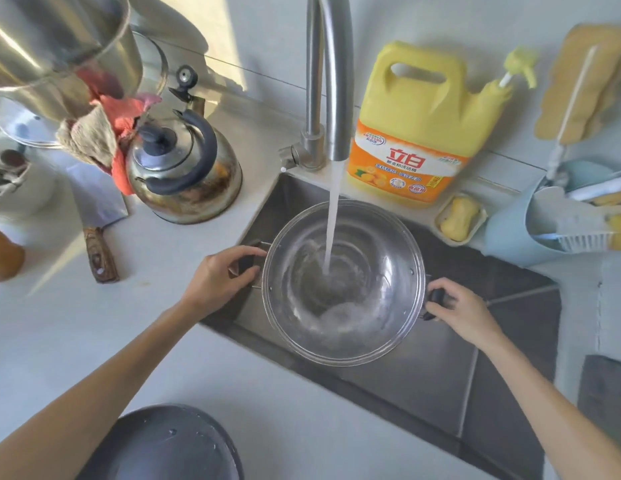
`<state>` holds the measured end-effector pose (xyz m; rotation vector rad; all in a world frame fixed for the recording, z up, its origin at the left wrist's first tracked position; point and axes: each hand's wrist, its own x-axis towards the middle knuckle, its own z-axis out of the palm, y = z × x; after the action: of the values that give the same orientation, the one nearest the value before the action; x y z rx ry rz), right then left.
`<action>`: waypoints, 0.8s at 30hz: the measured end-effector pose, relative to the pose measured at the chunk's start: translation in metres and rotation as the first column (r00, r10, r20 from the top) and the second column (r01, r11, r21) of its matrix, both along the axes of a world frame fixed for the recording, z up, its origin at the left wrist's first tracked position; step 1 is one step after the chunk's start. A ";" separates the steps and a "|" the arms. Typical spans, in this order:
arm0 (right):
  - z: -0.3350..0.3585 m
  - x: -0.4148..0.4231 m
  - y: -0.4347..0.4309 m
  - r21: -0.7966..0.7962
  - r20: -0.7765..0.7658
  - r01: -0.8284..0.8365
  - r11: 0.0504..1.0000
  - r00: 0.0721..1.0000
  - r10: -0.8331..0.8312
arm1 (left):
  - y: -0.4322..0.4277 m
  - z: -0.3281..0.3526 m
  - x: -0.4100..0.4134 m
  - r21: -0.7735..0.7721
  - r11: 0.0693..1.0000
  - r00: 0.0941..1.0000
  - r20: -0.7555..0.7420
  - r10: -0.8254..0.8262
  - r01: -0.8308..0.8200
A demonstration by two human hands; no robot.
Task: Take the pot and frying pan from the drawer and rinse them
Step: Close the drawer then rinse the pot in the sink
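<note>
The left hand [220, 277] and right hand [456, 308] each curl round a black side handle of the stainless steel pot [388, 327], holding it over the sink [458, 368] under the running tap [331, 81]. The dark frying pan [163, 445] sits on the near surface [146, 244] with droplets on it. Water swirls in the pot, so its growing weight on wet handles could make a grip slip, or a tilt could slop water over the rim. To the far right, a soap dish [440, 213] holds a yellow bar and a blue caddy [510, 237] holds brushes.
</note>
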<state>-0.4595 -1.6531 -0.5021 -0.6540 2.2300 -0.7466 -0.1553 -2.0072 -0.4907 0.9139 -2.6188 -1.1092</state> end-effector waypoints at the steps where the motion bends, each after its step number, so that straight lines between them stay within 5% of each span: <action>1: -0.005 0.003 -0.002 -0.005 0.003 -0.009 1.000 1.000 0.009 | -0.003 0.003 0.003 -0.008 1.000 1.000 0.001 -0.003 0.003; 14: 0.015 -0.013 -0.006 0.043 0.119 0.008 0.999 0.993 -0.013 | -0.005 -0.022 -0.001 0.130 0.991 0.982 0.181 -0.058 0.035; 18: 0.027 -0.026 -0.007 0.004 0.065 0.020 1.000 0.998 -0.020 | 0.007 -0.035 -0.003 0.254 0.966 0.981 0.171 -0.095 0.049; 24: 0.026 -0.034 -0.006 -0.059 -0.042 -0.010 0.998 0.999 0.007 | 0.020 -0.047 -0.004 0.233 0.972 0.982 0.172 -0.072 0.031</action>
<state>-0.4932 -1.6596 -0.4764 -0.7139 2.2489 -0.8045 -0.1591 -1.9868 -0.5380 1.0406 -2.7104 -1.4305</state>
